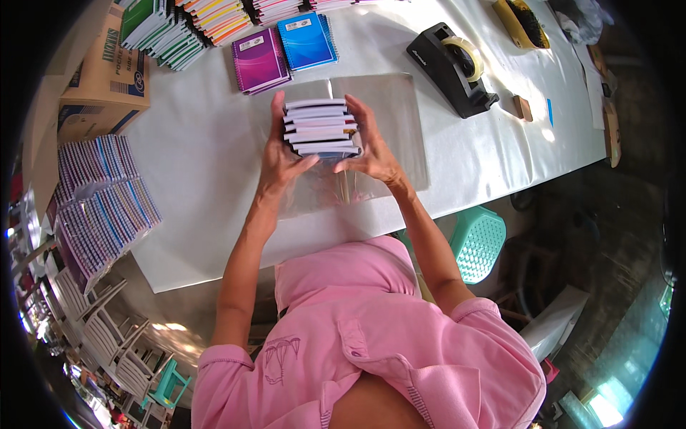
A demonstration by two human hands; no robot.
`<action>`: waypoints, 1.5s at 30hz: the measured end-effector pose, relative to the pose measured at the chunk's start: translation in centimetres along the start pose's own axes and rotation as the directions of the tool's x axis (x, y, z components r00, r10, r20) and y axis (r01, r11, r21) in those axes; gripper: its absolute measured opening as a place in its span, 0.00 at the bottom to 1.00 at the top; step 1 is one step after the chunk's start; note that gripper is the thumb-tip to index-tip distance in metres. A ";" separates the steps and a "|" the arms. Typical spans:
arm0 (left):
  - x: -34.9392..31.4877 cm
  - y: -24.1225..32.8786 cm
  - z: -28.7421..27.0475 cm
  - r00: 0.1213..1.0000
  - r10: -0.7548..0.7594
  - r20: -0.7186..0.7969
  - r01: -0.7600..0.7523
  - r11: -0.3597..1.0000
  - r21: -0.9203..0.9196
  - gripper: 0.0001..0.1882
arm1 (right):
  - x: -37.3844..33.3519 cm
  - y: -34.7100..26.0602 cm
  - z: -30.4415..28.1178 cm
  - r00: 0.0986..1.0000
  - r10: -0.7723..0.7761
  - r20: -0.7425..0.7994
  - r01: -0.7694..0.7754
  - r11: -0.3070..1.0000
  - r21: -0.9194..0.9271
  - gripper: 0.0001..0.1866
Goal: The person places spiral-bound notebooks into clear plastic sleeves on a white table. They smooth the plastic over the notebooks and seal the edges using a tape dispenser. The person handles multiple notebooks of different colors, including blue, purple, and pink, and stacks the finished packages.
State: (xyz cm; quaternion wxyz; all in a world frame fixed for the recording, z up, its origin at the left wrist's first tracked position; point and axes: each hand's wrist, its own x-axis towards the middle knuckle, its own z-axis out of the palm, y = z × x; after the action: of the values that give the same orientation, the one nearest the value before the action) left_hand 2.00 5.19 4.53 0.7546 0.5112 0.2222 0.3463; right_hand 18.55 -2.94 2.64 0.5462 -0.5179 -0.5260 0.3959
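Observation:
Between my two hands is a stack of small notebooks, held by its sides with the white page edges facing up. My left hand presses on its left side, thumb along the near face. My right hand grips the right side the same way. Beneath the stack, clear plastic sheets or bags lie flat on the table. Just beyond them rest a purple spiral notebook and a blue spiral notebook, side by side and partly over other notebooks.
A black tape dispenser stands at the far right, near a small brown block and a yellow container. Rows of notebooks fill the far left. Beside a cardboard box are plastic-wrapped notebook bundles. A green stool stands below the table edge.

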 end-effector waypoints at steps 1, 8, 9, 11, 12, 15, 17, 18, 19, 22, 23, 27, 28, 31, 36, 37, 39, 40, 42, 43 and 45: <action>0.0 0.3 0.5 1.000 -0.021 -0.020 0.020 0.999 -0.046 0.63 | 0.2 -0.4 0.1 1.000 0.004 0.007 -0.004 0.999 0.033 0.59; -1.9 0.3 -1.8 0.996 -0.061 -0.063 0.067 0.993 0.097 0.46 | 0.4 -0.4 -1.9 0.994 -0.037 0.102 0.054 0.983 -0.175 0.50; -2.2 0.1 -2.2 0.990 -0.119 -0.080 0.126 0.988 0.091 0.44 | 0.3 -0.4 -1.7 0.995 0.014 0.102 0.004 0.985 -0.173 0.50; -2.5 -0.1 -2.0 0.989 -0.104 -0.103 0.115 0.987 0.110 0.41 | 0.4 -1.3 -0.8 0.987 0.116 0.108 -0.097 0.981 -0.168 0.50; -2.7 -0.1 -1.8 0.989 -0.097 -0.114 0.111 0.987 0.119 0.39 | 0.2 -1.6 -0.7 0.988 0.115 0.105 -0.095 0.981 -0.172 0.50; -3.7 -1.3 -1.1 0.993 0.066 -0.101 -0.022 0.922 0.387 0.39 | 0.1 -1.8 -0.8 0.991 0.092 0.098 -0.071 0.978 -0.195 0.50; -3.4 -1.1 -0.3 0.991 0.058 -0.122 0.008 0.874 0.485 0.39 | -0.1 -1.5 -1.1 0.995 0.062 0.083 -0.041 0.972 -0.231 0.51; -3.4 -0.8 -0.1 0.991 0.018 -0.132 0.047 0.882 0.469 0.39 | -0.4 -1.5 -1.3 0.995 0.071 0.072 -0.053 0.971 -0.231 0.51; -3.4 -0.4 0.0 0.988 -0.022 -0.151 0.089 0.885 0.457 0.39 | -0.3 -1.8 -1.2 0.995 0.079 0.069 -0.061 0.972 -0.225 0.51; -3.8 -0.6 0.5 0.992 0.053 -0.116 0.013 0.862 0.507 0.39 | -1.0 -1.5 -1.2 0.993 0.113 0.046 -0.102 0.976 -0.191 0.51; -4.0 -1.2 0.3 0.992 0.041 -0.120 0.030 0.845 0.533 0.38 | -1.4 -1.2 -1.3 0.992 0.119 0.036 -0.111 0.977 -0.180 0.51; -3.6 -1.6 -0.3 0.995 0.026 -0.092 0.045 0.718 0.695 0.34 | -1.2 -1.7 -1.7 0.978 0.208 0.011 -0.206 0.975 -0.081 0.49; -2.9 -0.1 0.1 0.997 0.033 -0.071 0.031 0.665 0.746 0.33 | -1.3 -2.3 -1.8 0.982 0.184 -0.041 -0.180 0.981 0.071 0.47; -1.0 3.2 2.0 0.965 -0.171 -0.200 0.263 0.671 0.693 0.30 | -0.2 -3.7 -2.8 0.901 0.434 -0.018 -0.421 0.883 0.209 0.46; 0.0 -0.9 0.2 0.873 -0.404 -0.272 0.483 0.645 0.592 0.20 | 0.7 -1.6 -3.1 0.752 0.658 -0.028 -0.657 0.746 -0.108 0.38; -0.1 -0.9 0.5 0.865 -0.404 -0.296 0.500 0.664 0.556 0.20 | 0.3 -1.2 -2.9 0.823 0.556 -0.113 -0.564 0.778 -0.276 0.38; -0.4 -0.9 1.1 0.847 -0.405 -0.344 0.529 0.700 0.479 0.20 | -0.6 -0.5 -2.7 0.933 0.298 -0.203 -0.359 0.713 -0.603 0.37; -0.3 -1.0 1.0 0.843 -0.412 -0.346 0.537 0.691 0.483 0.20 | -1.0 -1.1 -2.2 0.946 0.192 -0.260 -0.315 0.727 -0.611 0.35; 0.0 -1.3 0.6 0.834 -0.426 -0.352 0.551 0.674 0.491 0.20 | -1.7 -0.3 -1.9 0.916 0.338 -0.216 -0.399 0.706 -0.586 0.33; 0.0 -1.5 0.4 0.835 -0.431 -0.343 0.549 0.690 0.471 0.20 | -1.7 -0.4 -1.7 0.893 0.407 -0.193 -0.439 0.690 -0.575 0.32; 0.0 -1.9 0.0 0.837 -0.439 -0.327 0.545 0.721 0.428 0.20 | -1.6 -0.4 -1.5 0.895 0.389 -0.217 -0.441 0.705 -0.555 0.31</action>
State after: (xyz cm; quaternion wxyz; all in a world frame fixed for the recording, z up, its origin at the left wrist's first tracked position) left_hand 2.59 4.76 2.81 0.6317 0.5743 0.5086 0.1119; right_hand 19.78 -4.80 2.90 0.2756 -0.7824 -0.4692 0.3030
